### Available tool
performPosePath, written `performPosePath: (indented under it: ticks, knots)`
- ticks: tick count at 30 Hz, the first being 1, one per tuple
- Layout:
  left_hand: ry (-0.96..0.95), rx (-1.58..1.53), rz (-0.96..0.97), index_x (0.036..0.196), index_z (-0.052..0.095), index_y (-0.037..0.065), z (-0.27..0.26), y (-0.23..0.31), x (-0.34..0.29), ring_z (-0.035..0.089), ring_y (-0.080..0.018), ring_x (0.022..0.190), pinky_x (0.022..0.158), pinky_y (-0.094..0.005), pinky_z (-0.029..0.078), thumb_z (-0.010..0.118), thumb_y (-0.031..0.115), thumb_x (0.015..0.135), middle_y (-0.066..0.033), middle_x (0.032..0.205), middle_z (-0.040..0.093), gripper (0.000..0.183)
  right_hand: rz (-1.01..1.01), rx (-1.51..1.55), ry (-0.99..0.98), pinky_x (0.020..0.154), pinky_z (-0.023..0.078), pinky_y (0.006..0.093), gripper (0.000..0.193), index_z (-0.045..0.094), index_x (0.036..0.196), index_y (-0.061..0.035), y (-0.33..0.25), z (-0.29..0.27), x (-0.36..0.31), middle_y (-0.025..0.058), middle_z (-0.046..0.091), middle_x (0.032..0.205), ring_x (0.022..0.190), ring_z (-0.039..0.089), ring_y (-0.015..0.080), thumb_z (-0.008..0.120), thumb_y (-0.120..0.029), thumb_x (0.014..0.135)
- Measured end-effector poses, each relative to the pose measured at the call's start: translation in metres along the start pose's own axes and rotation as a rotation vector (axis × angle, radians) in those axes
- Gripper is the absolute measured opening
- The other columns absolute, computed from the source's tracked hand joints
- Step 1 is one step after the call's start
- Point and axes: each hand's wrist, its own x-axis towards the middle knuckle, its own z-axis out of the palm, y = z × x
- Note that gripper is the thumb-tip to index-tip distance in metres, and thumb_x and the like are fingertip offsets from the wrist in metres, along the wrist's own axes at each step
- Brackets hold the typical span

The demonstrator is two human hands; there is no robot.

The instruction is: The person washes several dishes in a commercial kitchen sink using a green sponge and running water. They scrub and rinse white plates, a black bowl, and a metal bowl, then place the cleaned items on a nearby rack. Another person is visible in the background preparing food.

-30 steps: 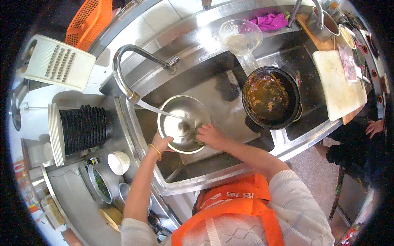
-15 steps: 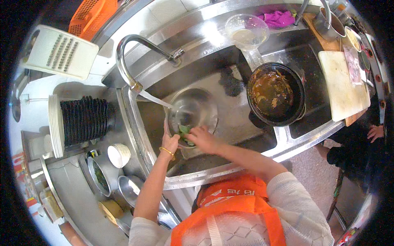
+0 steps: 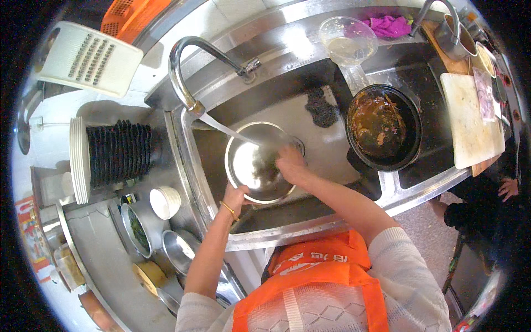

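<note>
A shiny metal bowl [image 3: 251, 160] is tilted in the left sink basin [image 3: 343, 157], its bright inside turned up under the running water. My left hand [image 3: 237, 197] is closed on the bowl's near rim, a gold bracelet [image 3: 229, 211] at its wrist. At the bowl's right side my right hand [image 3: 291, 165] is closed and slightly blurred; what it holds, if anything, is hidden. Water streams from the curved faucet [image 3: 191, 105] on the left into the bowl. No green leaves show in the bowl.
A black pot [image 3: 381, 130] with brown liquid and food scraps sits over the right basin. Behind it are a clear plastic bowl [image 3: 349, 41] and a purple cloth [image 3: 390, 26]. A cutting board [image 3: 470, 122] lies right; stacked dark plates [image 3: 119, 154] stand left. Another person's hand [image 3: 507, 188] shows far right.
The green leaves between my hands are out of sight. The bowl has tipped so its inside faces up more, and my right hand has moved up and right to its side.
</note>
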Motion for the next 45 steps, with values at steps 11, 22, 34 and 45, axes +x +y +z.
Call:
performPosePath:
  ticks: [11, 22, 34, 45]
  knots:
    - [-0.273, -0.14, -0.181, 0.091, 0.049, -0.003, -0.01, 0.021, 0.009, 0.057, -0.0232, 0.069, 0.065, -0.0441, 0.056, 0.049, 0.001, 0.073, -0.0095, 0.079, 0.051, 0.018, -0.496, 0.911, 0.383, 0.091, 0.039, 0.0403, 0.051, 0.047, 0.116, -0.0021, -0.071, -0.027, 0.035, 0.0225, 0.043, 0.112, 0.106, 0.045, 0.0404, 0.058, 0.0, 0.067]
    - [0.003, -0.145, 0.064, 0.131, 0.021, 0.014, -0.018, 0.003, -0.005, 0.058, -0.0301, 0.092, 0.058, -0.0407, 0.058, 0.043, 0.001, 0.066, -0.0167, 0.111, 0.048, 0.07, 0.496, 0.552, 0.009, 0.077, 0.046, 0.0428, 0.036, 0.057, 0.096, -0.001, 0.035, -0.008, 0.045, 0.0191, 0.055, 0.102, 0.095, 0.054, 0.0354, 0.064, -0.027, 0.071]
    - [0.093, -0.154, 0.248, 0.131, 0.023, 0.0, -0.001, -0.033, 0.013, 0.051, -0.0313, 0.103, 0.082, -0.0381, 0.048, 0.044, -0.001, 0.074, -0.0186, 0.12, 0.043, 0.061, 0.827, 1.656, -0.111, 0.042, 0.042, 0.0293, 0.025, 0.055, 0.093, -0.0018, -0.035, 0.017, -0.011, 0.0077, 0.058, 0.075, 0.057, 0.053, 0.0157, 0.06, -0.021, 0.078]
    - [0.345, 0.306, 0.455, 0.14, 0.002, 0.008, -0.021, -0.03, 0.037, 0.034, -0.0312, 0.124, 0.102, -0.0316, 0.024, 0.041, -0.007, 0.065, -0.0241, 0.135, 0.03, 0.085, 0.623, -0.008, -0.284, 0.081, 0.043, 0.0482, 0.048, 0.049, 0.115, -0.0093, 0.064, -0.001, 0.004, 0.0177, 0.039, 0.125, 0.113, 0.043, 0.0355, 0.063, -0.018, 0.069]
